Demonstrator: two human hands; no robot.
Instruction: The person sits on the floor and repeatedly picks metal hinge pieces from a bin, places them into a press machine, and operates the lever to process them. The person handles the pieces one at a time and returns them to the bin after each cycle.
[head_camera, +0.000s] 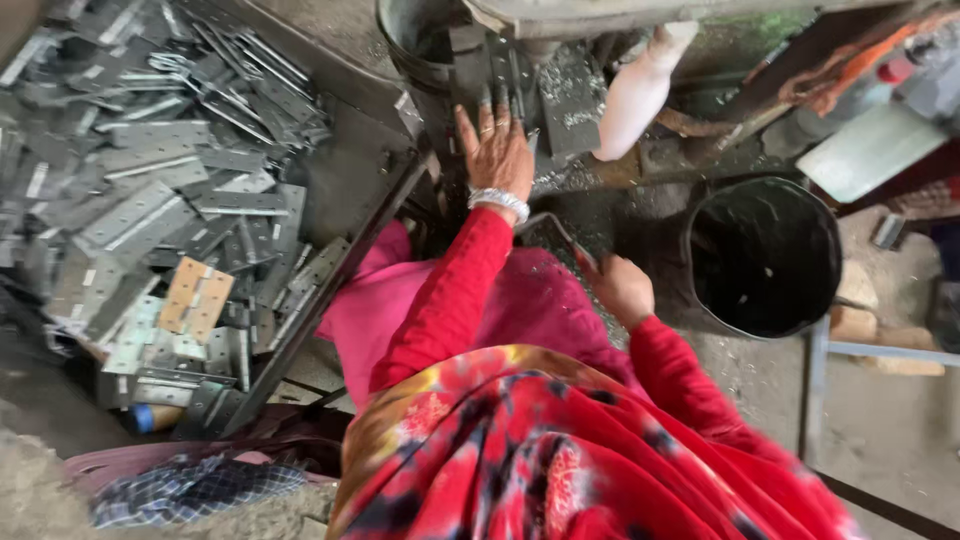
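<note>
Hinges (505, 80) stand stacked on the machine bed (570, 110) at top centre, and the left hand (497, 150) lies on them, fingers spread and stretched flat. The right hand (622, 288) sits lower, near the lap, fingers curled around a dark flat piece (548, 235). More hinges fill the heap (150, 190) at left. A black bucket (765, 255) stands at right.

Grey metal plates (500, 70) stood upright under your left hand's (497, 152) spread fingertips, thin dark flat piece (550, 238) tilted in your right hand (622, 288), just below the left wrist
</note>
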